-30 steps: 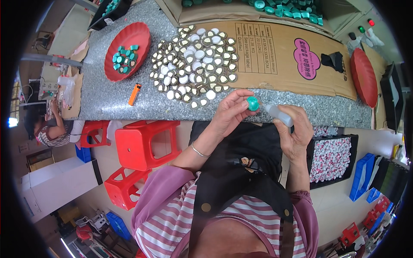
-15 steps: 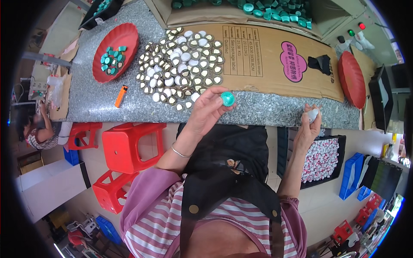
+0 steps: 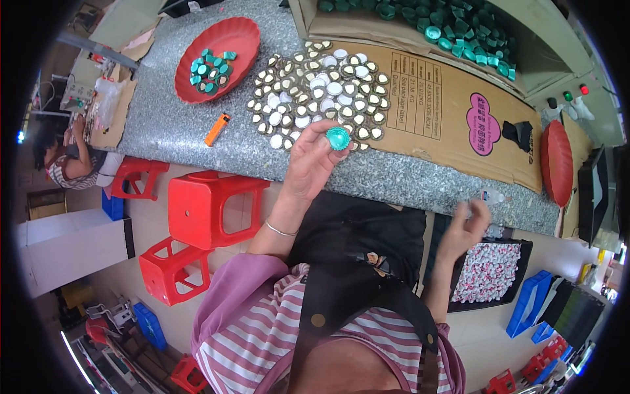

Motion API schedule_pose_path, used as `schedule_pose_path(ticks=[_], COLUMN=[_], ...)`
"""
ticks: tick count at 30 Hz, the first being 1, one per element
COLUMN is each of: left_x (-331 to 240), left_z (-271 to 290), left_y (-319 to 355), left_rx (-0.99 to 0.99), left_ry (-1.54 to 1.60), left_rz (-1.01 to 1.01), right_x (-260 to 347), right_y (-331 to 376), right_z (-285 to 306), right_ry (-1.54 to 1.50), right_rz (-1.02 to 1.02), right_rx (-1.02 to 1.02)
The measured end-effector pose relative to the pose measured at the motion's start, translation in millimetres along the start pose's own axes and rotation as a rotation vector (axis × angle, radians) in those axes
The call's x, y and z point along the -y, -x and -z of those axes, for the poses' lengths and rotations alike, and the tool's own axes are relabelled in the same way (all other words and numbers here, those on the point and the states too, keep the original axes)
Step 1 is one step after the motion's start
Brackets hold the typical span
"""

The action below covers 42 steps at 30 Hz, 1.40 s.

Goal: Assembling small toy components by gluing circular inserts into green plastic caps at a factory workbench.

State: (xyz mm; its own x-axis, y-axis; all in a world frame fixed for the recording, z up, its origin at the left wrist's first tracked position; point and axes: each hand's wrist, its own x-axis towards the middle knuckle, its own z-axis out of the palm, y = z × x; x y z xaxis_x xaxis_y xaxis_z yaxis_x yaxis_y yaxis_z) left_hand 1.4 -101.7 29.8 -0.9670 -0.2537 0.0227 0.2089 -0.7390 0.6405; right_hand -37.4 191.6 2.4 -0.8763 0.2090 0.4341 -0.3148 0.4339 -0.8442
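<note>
At table's near edge, left grip point(image 3: 314, 164) around teal cap point(image 3: 338, 138), right grip point(image 3: 467, 222) loosely wide.

Left hand point(image 3: 312, 161) raised, grip pinched; right hand point(image 3: 464, 226) loosely curled.

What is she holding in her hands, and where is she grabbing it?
The left hand pinches a green bottle cap by its rim with the fingertips. The right hand is blurred; it cannot be told whether it holds anything.
</note>
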Motion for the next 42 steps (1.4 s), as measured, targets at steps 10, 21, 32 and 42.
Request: schedule_pose_path(ticks=[10,21,32,42], left_x=[-4,6,20,24], left_z=[2,2,1,-14], left_y=[11,7,14,15], left_rx=[0.071,0.095,0.082,0.090], left_ry=[0.050,0.113,0.063,0.126], left_rz=[-0.002,0.123,0.201,0.235], right_x=[67,73,71,65], right_y=[-49,-72,-75,-69], right_z=[-136,-111,-118,-103], right_ry=[0.148,0.281,0.385,0.190], right_rz=[0.509,0.389,0.323,0.336], right_rx=[0.829,0.776,0.916,0.774])
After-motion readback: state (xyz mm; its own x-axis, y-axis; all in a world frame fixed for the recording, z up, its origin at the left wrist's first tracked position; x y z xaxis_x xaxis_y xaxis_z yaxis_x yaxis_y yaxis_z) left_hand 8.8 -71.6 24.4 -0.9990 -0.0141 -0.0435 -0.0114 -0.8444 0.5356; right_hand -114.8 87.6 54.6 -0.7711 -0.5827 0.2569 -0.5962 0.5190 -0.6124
